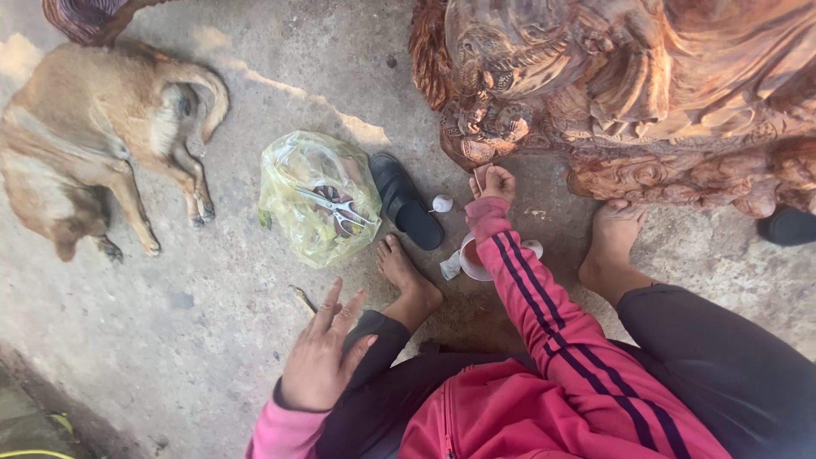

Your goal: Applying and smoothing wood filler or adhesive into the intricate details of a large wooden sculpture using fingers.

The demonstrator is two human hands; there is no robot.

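Observation:
My right hand [494, 182] reaches forward in a pink striped sleeve and presses a small strip of something against the base of a large reddish carved wooden sculpture [629, 93]; what the strip is I cannot tell. My left hand [323, 353] rests open on my left knee, fingers spread, holding nothing. A small white cup [470, 257] with reddish-brown liquid stands on the concrete floor under my right forearm. My bare feet [406, 276] are on the floor on either side of the cup.
A clear plastic bag [319, 197] with scissors lying on it sits left of a black sandal [405, 202]. A small white cap [442, 203] lies near the sandal. A tan dog [93, 127] lies at the upper left. Another dark sandal [789, 226] is at the right edge.

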